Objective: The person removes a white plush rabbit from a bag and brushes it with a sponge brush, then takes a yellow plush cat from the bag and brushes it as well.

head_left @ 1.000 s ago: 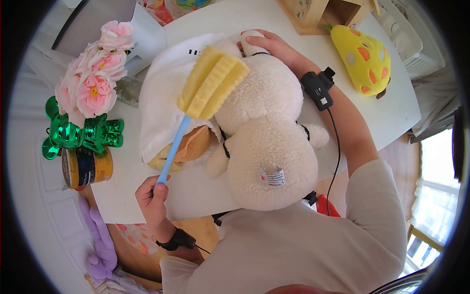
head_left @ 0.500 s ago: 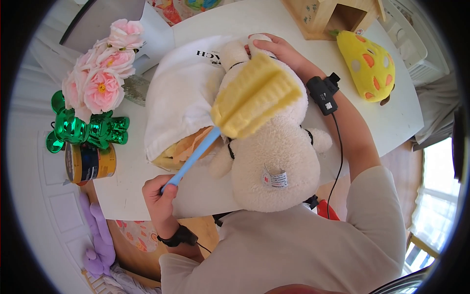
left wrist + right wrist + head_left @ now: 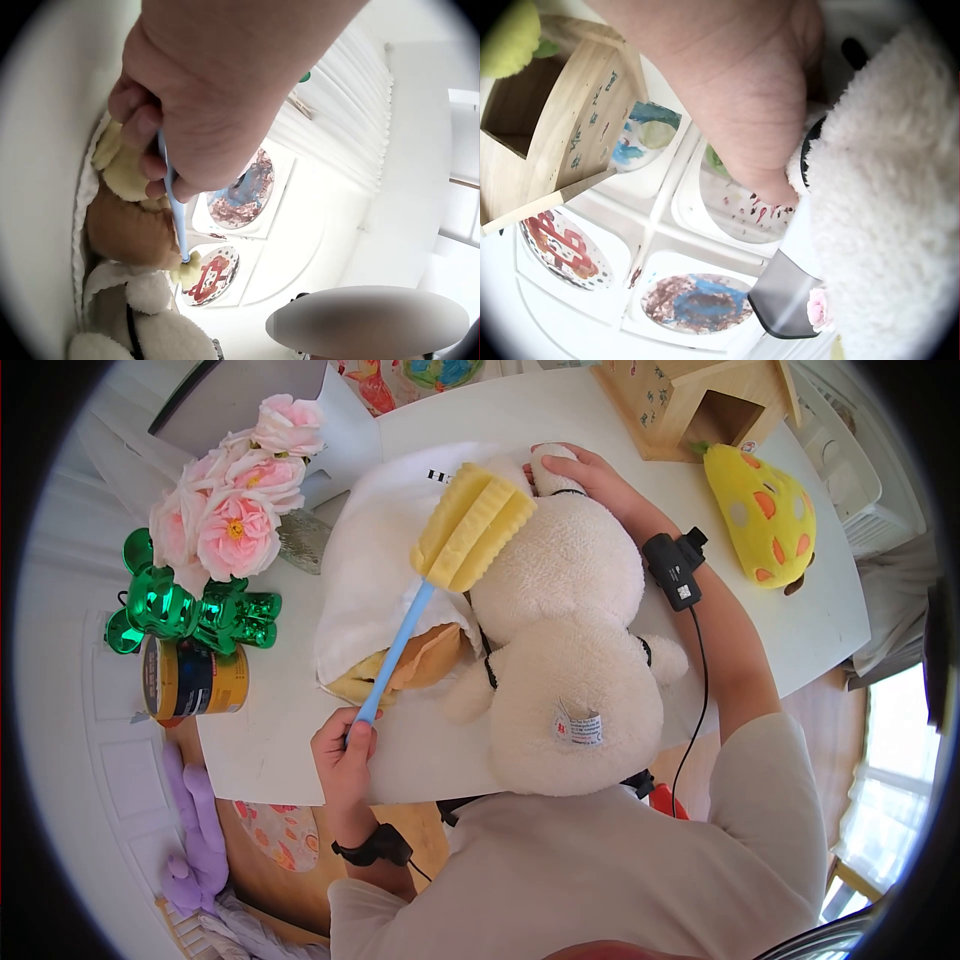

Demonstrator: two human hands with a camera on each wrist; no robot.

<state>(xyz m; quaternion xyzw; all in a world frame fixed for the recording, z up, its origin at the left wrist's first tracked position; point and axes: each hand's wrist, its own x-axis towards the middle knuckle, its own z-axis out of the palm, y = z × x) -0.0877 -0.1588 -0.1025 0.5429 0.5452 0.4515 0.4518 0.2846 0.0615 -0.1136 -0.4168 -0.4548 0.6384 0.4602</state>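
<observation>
A duster [image 3: 470, 530] with a yellow ridged head and a blue handle is gripped in my left hand [image 3: 343, 755], near the table's front edge. Its head tilts up and overlaps the white bag and the plush's edge in the head view. The cream plush toy [image 3: 575, 660] lies with its sewn-in label facing up and thin black bands around its limbs. My right hand [image 3: 595, 475] holds the plush by a limb or ear at its far end. Beside the plush, the white cloth bag [image 3: 375, 550] gapes toward me, with brown and yellow soft toys [image 3: 430, 660] inside.
At the left stand pink flowers [image 3: 238, 530] in a glass vase, a shiny green bear figure [image 3: 160, 600] and a yellow-black tub [image 3: 200, 678]. To the right are a yellow spotted plush [image 3: 760, 520] and a wooden house [image 3: 690, 410]. A cable [image 3: 700, 710] hangs from the right wrist camera.
The duster head swung right over the plush's back, then returned left toward the bag. The right hand keeps its hold on the plush. The head view has shifted slightly.
</observation>
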